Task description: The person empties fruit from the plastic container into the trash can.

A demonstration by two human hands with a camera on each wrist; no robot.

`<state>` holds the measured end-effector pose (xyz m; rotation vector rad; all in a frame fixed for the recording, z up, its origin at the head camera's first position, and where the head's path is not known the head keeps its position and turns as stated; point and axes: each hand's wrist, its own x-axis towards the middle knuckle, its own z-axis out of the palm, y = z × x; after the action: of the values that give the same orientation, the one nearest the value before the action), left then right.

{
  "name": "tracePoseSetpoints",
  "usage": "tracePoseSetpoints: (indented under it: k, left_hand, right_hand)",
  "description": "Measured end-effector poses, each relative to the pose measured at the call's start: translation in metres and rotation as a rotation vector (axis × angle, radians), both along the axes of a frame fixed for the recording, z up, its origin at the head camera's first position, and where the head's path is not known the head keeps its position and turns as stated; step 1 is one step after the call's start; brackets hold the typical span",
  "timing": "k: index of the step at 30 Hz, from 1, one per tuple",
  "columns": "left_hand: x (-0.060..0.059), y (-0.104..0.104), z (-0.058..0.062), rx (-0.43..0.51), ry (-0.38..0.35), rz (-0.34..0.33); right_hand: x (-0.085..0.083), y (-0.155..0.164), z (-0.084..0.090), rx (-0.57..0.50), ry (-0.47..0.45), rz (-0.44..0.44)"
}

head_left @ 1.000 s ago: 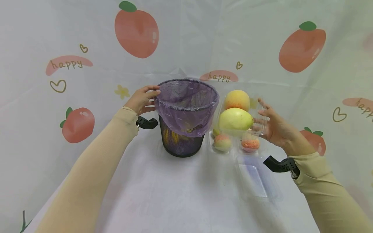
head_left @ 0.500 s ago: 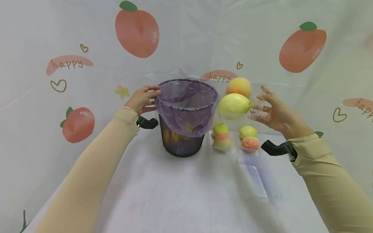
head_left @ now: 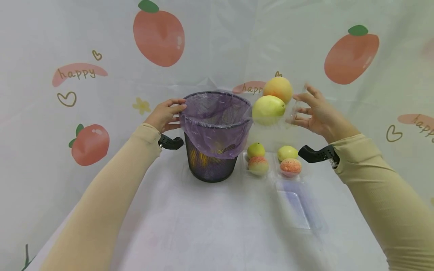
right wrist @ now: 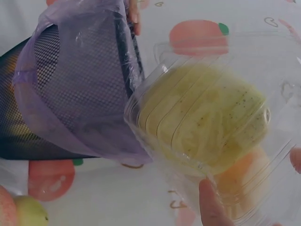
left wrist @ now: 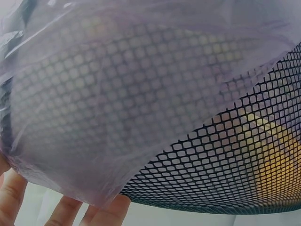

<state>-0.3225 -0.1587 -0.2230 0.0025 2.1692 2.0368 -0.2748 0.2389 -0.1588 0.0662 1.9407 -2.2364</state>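
A black mesh waste bin (head_left: 211, 173) stands upright, lined with a purple plastic bag (head_left: 217, 141) folded over its rim. My left hand (head_left: 166, 114) touches the bin's left side at the rim, fingers fairly straight against bag and mesh. In the left wrist view, fingertips (left wrist: 115, 207) press at the bag's lower edge. My right hand (head_left: 315, 109) grips a clear plastic container (right wrist: 164, 122) by its right side, raised beside the bin's rim. It holds a large yellow-green fruit (head_left: 269, 109) and a round orange-yellow fruit (head_left: 278, 89).
Below the raised container, one clear tray holds a green fruit (head_left: 256, 150) and a pinkish-green peach (head_left: 258, 165). Another has a lemon (head_left: 288, 153) and an orange-red fruit (head_left: 291, 166). A clear plastic tray (head_left: 300, 210) lies nearer. Something yellow (head_left: 203, 160) shows through the mesh.
My right hand has lifted the clear container with its two fruits upward and slightly left, uncovering the smaller fruits behind. My left hand stays at the bin's rim.
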Motion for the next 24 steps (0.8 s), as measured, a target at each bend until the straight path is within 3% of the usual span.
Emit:
tracePoseSetpoints:
  k: [17, 24]
  left_hand:
    - [-0.001, 0.002, -0.001, 0.005, 0.002, 0.0]
    - [0.0, 0.0, 0.0, -0.003, 0.012, -0.007]
  right_hand:
    - [-0.011, -0.027, 0.029, 0.096, 0.048, -0.144]
    - [-0.012, -0.038, 0.036, 0.123, 0.062, -0.146]
